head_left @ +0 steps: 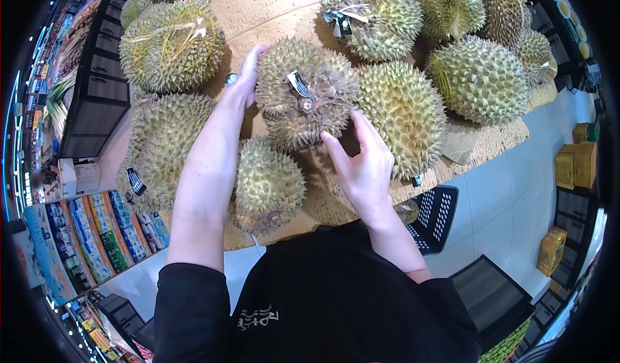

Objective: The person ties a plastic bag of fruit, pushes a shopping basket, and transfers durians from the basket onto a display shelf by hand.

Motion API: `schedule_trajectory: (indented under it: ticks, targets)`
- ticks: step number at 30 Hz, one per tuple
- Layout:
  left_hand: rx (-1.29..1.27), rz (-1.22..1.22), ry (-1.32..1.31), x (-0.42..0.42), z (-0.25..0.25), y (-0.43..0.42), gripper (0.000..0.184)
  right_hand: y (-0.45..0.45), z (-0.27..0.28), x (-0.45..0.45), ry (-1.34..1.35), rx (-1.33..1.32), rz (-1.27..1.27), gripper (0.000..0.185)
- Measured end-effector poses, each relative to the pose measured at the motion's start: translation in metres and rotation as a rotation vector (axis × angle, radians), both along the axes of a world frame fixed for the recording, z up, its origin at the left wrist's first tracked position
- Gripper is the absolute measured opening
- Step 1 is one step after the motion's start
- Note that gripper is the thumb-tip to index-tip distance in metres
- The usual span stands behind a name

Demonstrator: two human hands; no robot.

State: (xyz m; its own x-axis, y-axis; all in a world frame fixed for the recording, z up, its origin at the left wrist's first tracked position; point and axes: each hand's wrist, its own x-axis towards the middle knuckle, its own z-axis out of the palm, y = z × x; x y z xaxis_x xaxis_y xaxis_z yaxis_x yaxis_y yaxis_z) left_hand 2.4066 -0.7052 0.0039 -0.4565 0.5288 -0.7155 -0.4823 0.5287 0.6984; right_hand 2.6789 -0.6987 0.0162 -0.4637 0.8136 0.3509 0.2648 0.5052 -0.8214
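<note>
A brownish durian with its stem end facing me sits between my two hands, a black-and-white tag by its stem. My left hand presses against its left side, most fingers hidden behind it. At the lower right, my right hand has its thumb and fingers curved against the spines. Whether the fruit is lifted or rests on the table is unclear. Just below lies a smaller green durian, and right of it a yellow-green durian.
More durians surround the hands, including a tagged durian at the top and a large durian on the left. They lie on a brown-covered table. A black perforated chair stands by its right edge. Packaged goods fill a lower-left display.
</note>
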Motion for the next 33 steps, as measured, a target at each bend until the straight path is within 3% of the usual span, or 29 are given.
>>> schedule_trajectory:
  ticks: [13,17,26,33]
  targets:
    - [0.008,-0.066,0.074,0.005,0.008,-0.002,0.069,0.001,0.005,0.001,-0.072,-0.108,-0.002,0.055]
    - [-0.079,-0.069,0.161,0.009,0.014,-0.003,0.067,0.002,0.005,0.0,-0.027,-0.063,0.022,0.056]
    - [0.041,-0.068,0.035,-0.004,-0.004,-0.002,0.06,0.002,0.009,-0.004,0.067,0.13,0.026,0.05]
    - [-0.018,-0.092,0.075,-0.005,-0.003,-0.004,0.069,0.0,0.007,-0.016,0.088,0.187,0.067,0.042]
